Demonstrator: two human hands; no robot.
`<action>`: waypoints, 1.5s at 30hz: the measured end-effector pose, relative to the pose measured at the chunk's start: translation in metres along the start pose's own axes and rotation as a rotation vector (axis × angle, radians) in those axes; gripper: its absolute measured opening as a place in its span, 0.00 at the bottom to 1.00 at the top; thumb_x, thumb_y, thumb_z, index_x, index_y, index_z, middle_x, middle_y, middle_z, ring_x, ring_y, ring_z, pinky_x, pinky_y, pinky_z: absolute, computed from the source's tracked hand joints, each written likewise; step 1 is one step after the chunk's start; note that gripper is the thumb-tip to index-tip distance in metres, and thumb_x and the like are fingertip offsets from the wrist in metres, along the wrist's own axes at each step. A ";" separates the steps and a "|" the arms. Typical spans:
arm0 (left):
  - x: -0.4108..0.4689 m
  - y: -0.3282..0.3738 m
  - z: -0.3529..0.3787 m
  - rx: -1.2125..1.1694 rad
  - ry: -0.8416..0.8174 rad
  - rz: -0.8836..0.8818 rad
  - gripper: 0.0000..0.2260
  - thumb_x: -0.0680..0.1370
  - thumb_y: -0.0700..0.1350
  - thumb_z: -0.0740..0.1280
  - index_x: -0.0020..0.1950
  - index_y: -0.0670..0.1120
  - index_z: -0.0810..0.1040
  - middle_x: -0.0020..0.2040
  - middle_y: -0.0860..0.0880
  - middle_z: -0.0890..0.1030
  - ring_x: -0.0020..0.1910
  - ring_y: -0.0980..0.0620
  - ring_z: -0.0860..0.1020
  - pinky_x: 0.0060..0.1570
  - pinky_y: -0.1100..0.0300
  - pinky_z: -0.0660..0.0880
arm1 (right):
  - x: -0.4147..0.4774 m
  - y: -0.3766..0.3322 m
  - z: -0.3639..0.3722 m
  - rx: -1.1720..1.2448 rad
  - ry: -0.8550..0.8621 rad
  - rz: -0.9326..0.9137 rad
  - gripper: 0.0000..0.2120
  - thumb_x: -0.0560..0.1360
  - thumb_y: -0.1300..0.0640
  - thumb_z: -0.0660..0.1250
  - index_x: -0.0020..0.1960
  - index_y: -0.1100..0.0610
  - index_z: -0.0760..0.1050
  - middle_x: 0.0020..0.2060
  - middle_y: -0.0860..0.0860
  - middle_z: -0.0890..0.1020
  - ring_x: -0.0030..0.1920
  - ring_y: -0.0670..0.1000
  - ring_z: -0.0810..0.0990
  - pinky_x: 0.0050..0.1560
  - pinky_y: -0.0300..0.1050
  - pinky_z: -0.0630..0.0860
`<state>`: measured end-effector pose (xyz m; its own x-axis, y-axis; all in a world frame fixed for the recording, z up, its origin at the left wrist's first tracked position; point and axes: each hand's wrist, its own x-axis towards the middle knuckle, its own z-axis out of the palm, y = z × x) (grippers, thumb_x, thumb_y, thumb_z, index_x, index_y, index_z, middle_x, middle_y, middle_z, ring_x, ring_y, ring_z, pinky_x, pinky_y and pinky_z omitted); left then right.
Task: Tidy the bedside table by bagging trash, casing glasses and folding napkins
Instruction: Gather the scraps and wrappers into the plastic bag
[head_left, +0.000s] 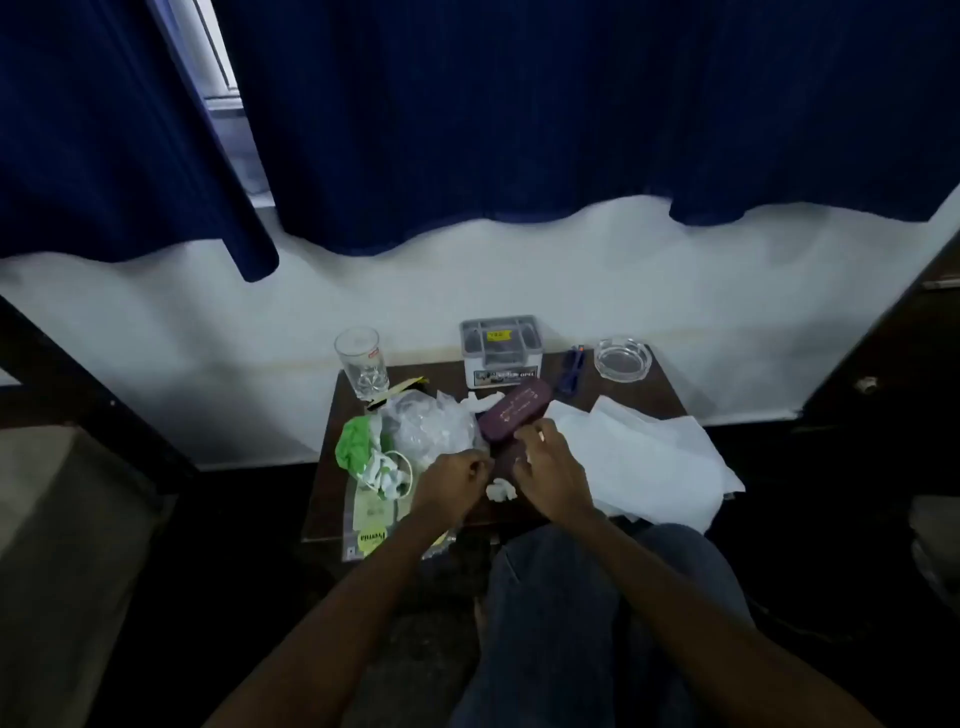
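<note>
A dark blue curtain is hung over a white wall, and below it a small brown bench is seen. Taking the middle of the bench as the centre of the clock, loose white napkins are spread from 3 to 5 o'clock and hang over the edge. A crumpled clear plastic bag is lying at 9 o'clock, with a green wrapper just beside it on the outer side. A grey box is placed at 12 o'clock, a drinking glass at 11 and a glass ashtray at 1. The maroon glasses case is found closed near the centre, lying slanted. The left hand is held at 7 o'clock with fingers curled against the edge of the bag, and the right hand at 5 o'clock with fingers curled at the near end of the case; whether anything is grasped cannot be told. A small white paper ball is lying between the hands.
</note>
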<state>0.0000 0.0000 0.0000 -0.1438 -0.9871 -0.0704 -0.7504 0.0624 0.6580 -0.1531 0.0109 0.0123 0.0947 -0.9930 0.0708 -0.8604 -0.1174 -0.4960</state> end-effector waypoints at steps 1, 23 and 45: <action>0.000 0.003 0.006 0.058 -0.044 0.013 0.12 0.76 0.45 0.60 0.55 0.48 0.81 0.54 0.46 0.83 0.53 0.46 0.80 0.52 0.55 0.76 | -0.001 0.004 -0.003 0.009 -0.012 0.023 0.16 0.75 0.58 0.61 0.63 0.57 0.70 0.63 0.56 0.69 0.61 0.56 0.72 0.52 0.48 0.73; 0.032 0.081 0.065 -0.551 -0.042 -0.121 0.02 0.76 0.39 0.67 0.43 0.42 0.78 0.47 0.40 0.82 0.33 0.53 0.78 0.27 0.71 0.73 | -0.006 0.078 -0.044 0.595 -0.063 0.416 0.16 0.75 0.65 0.64 0.63 0.63 0.74 0.64 0.59 0.75 0.62 0.59 0.75 0.64 0.50 0.73; 0.063 0.133 0.100 -0.639 -0.323 -0.259 0.07 0.78 0.41 0.61 0.54 0.43 0.76 0.58 0.41 0.81 0.47 0.46 0.79 0.41 0.62 0.72 | -0.055 0.286 -0.145 0.711 0.324 1.096 0.14 0.78 0.62 0.60 0.62 0.65 0.72 0.49 0.63 0.78 0.49 0.62 0.78 0.47 0.55 0.77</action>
<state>-0.1741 -0.0395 0.0081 -0.2693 -0.8605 -0.4324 -0.2804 -0.3595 0.8900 -0.4767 0.0339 -0.0083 -0.6767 -0.5426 -0.4977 0.0377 0.6496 -0.7594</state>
